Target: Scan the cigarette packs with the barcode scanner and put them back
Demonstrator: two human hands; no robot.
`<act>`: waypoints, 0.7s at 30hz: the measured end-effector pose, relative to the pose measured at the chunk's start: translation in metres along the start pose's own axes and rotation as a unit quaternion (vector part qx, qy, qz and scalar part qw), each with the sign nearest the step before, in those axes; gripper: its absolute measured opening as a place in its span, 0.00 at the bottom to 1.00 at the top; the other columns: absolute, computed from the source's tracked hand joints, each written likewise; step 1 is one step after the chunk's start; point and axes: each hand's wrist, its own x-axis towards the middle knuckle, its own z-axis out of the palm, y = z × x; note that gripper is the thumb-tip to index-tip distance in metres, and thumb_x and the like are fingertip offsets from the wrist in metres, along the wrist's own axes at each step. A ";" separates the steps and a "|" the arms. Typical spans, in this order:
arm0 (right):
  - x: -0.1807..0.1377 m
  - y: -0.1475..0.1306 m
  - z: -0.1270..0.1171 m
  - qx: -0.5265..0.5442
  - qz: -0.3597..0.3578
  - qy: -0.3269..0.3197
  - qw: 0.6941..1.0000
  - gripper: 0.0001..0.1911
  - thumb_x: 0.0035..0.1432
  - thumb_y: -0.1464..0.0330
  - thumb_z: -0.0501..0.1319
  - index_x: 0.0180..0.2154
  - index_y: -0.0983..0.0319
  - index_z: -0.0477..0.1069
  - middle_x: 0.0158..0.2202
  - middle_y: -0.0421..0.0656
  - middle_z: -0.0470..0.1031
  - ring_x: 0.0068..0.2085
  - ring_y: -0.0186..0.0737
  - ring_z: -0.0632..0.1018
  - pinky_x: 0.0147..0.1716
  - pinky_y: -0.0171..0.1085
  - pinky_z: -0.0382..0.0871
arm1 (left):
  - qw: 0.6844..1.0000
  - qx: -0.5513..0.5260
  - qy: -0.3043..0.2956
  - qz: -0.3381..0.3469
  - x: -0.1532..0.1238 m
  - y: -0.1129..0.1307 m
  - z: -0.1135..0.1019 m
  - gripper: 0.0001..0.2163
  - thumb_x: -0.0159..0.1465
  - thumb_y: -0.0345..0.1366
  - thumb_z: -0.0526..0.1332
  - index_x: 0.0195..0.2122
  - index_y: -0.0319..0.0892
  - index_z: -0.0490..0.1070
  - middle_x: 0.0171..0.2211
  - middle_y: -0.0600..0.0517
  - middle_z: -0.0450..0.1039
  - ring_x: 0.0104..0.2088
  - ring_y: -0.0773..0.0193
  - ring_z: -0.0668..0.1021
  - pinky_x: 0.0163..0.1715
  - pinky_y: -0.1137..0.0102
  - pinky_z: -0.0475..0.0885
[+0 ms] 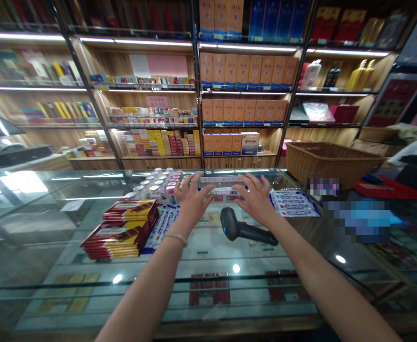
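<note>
Both my hands reach forward over the glass counter, palms down. My left hand (193, 202) has its fingers apart and holds nothing that I can see. It is beside a row of blue-and-white packets (162, 225) and small lidded cans (172, 192). My right hand (256, 202) is likewise open, fingers spread, close to another group of blue-and-white packets (294, 203). Between the fingertips shows a pale strip-like item (224, 192); whether the fingers touch it I cannot tell. A black barcode scanner (244, 229) lies on the glass just below my right hand.
Stacked red-and-yellow chocolate packs (122, 232) stand at left on the glass counter (208, 261). Clear lidded jars (154, 183) sit behind them. A wicker basket (329, 164) occupies the back right, near a red mat (393, 185). Shelves of boxes (244, 71) line the wall.
</note>
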 end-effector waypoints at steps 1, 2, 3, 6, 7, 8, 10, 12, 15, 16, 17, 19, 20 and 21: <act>0.000 -0.001 -0.001 0.005 0.001 -0.005 1.000 0.17 0.64 0.62 0.65 0.54 0.52 0.72 0.66 0.47 0.69 0.69 0.52 0.61 0.68 0.58 0.40 | 1.000 -0.001 -0.002 0.005 0.000 0.001 0.000 0.11 0.63 0.41 0.69 0.46 0.58 0.80 0.68 0.49 0.64 0.67 0.42 0.63 0.65 0.39 0.49; -0.001 -0.001 -0.002 0.012 0.003 -0.011 1.000 0.17 0.64 0.62 0.64 0.55 0.52 0.72 0.66 0.47 0.69 0.68 0.52 0.62 0.68 0.58 0.40 | 1.000 -0.002 -0.003 0.009 0.000 0.001 0.000 0.11 0.63 0.41 0.68 0.47 0.58 0.80 0.68 0.49 0.64 0.67 0.42 0.62 0.65 0.39 0.49; -0.001 -0.002 -0.003 0.019 0.006 -0.018 1.000 0.17 0.65 0.62 0.63 0.55 0.52 0.72 0.66 0.46 0.69 0.68 0.52 0.62 0.68 0.58 0.39 | 1.000 -0.004 -0.004 0.012 -0.001 0.002 0.000 0.11 0.63 0.41 0.68 0.47 0.58 0.80 0.68 0.49 0.64 0.67 0.42 0.62 0.65 0.39 0.49; -0.001 -0.003 -0.003 0.033 0.018 -0.032 0.999 0.16 0.65 0.63 0.62 0.55 0.52 0.72 0.65 0.45 0.69 0.68 0.53 0.63 0.68 0.58 0.39 | 1.000 -0.010 -0.005 0.018 -0.001 0.003 0.000 0.11 0.64 0.41 0.67 0.47 0.58 0.80 0.69 0.50 0.63 0.67 0.42 0.62 0.66 0.40 0.48; -0.001 -0.003 -0.003 0.036 0.022 -0.033 0.999 0.16 0.65 0.63 0.62 0.54 0.52 0.73 0.65 0.45 0.70 0.68 0.53 0.63 0.68 0.58 0.39 | 1.000 -0.012 -0.006 0.019 -0.002 0.004 0.000 0.11 0.64 0.41 0.67 0.47 0.58 0.80 0.69 0.50 0.63 0.67 0.42 0.62 0.66 0.40 0.48; -0.001 -0.003 -0.003 0.038 0.025 -0.032 0.998 0.15 0.65 0.63 0.62 0.54 0.52 0.73 0.65 0.45 0.70 0.67 0.53 0.63 0.68 0.58 0.39 | 1.000 -0.014 -0.006 0.020 -0.002 0.004 0.001 0.11 0.64 0.41 0.66 0.47 0.58 0.80 0.69 0.50 0.63 0.67 0.42 0.62 0.66 0.40 0.48; -0.001 -0.003 -0.002 0.043 0.027 -0.027 0.998 0.14 0.66 0.64 0.61 0.53 0.52 0.74 0.64 0.45 0.71 0.67 0.53 0.63 0.68 0.58 0.38 | 1.000 -0.016 -0.008 0.021 -0.002 0.005 0.001 0.10 0.65 0.41 0.66 0.47 0.57 0.80 0.69 0.49 0.63 0.67 0.42 0.63 0.66 0.40 0.48; -0.001 -0.002 -0.001 0.046 0.030 -0.020 0.998 0.13 0.66 0.64 0.60 0.52 0.52 0.74 0.64 0.44 0.72 0.66 0.52 0.64 0.67 0.57 0.39 | 1.000 -0.016 -0.010 0.023 -0.002 0.006 0.001 0.10 0.65 0.42 0.66 0.48 0.57 0.80 0.68 0.49 0.64 0.67 0.42 0.63 0.65 0.40 0.48; -0.001 -0.001 -0.002 0.051 0.032 -0.009 0.998 0.12 0.67 0.65 0.60 0.50 0.52 0.75 0.61 0.44 0.74 0.65 0.51 0.66 0.67 0.55 0.40 | 0.999 -0.016 -0.014 0.025 -0.002 0.007 0.002 0.11 0.66 0.42 0.65 0.48 0.56 0.79 0.68 0.48 0.63 0.67 0.43 0.63 0.66 0.40 0.49; -0.001 -0.001 -0.002 0.052 0.032 -0.003 0.998 0.11 0.67 0.65 0.60 0.49 0.52 0.76 0.61 0.44 0.75 0.64 0.50 0.66 0.67 0.55 0.40 | 0.999 -0.015 -0.015 0.025 -0.002 0.008 0.002 0.10 0.66 0.42 0.64 0.48 0.56 0.79 0.69 0.48 0.63 0.67 0.43 0.63 0.66 0.40 0.49; -0.001 -0.001 -0.002 0.053 0.033 0.003 0.998 0.11 0.67 0.64 0.59 0.49 0.52 0.76 0.60 0.43 0.75 0.64 0.50 0.67 0.66 0.55 0.40 | 0.999 -0.015 -0.016 0.027 -0.002 0.008 0.003 0.10 0.67 0.42 0.63 0.48 0.56 0.79 0.68 0.48 0.63 0.67 0.43 0.63 0.66 0.40 0.49; 0.000 -0.001 -0.001 0.053 0.033 0.014 0.998 0.10 0.68 0.64 0.59 0.47 0.52 0.77 0.59 0.43 0.76 0.64 0.50 0.67 0.66 0.55 0.41 | 0.999 -0.013 -0.017 0.033 -0.002 0.008 0.003 0.10 0.68 0.42 0.62 0.48 0.55 0.79 0.68 0.48 0.64 0.67 0.44 0.63 0.65 0.41 0.49; 0.000 -0.001 -0.001 0.054 0.034 0.018 0.998 0.09 0.68 0.64 0.59 0.47 0.52 0.77 0.59 0.43 0.76 0.64 0.49 0.67 0.66 0.55 0.41 | 0.999 -0.013 -0.017 0.036 -0.002 0.008 0.004 0.09 0.69 0.42 0.61 0.47 0.55 0.79 0.68 0.48 0.64 0.67 0.45 0.63 0.65 0.41 0.49; 0.000 -0.001 -0.001 0.054 0.036 0.021 0.998 0.09 0.68 0.64 0.60 0.46 0.52 0.78 0.59 0.42 0.77 0.64 0.49 0.68 0.66 0.55 0.41 | 0.999 -0.014 -0.018 0.040 -0.002 0.008 0.004 0.09 0.69 0.42 0.60 0.45 0.55 0.80 0.68 0.48 0.64 0.67 0.45 0.63 0.65 0.41 0.49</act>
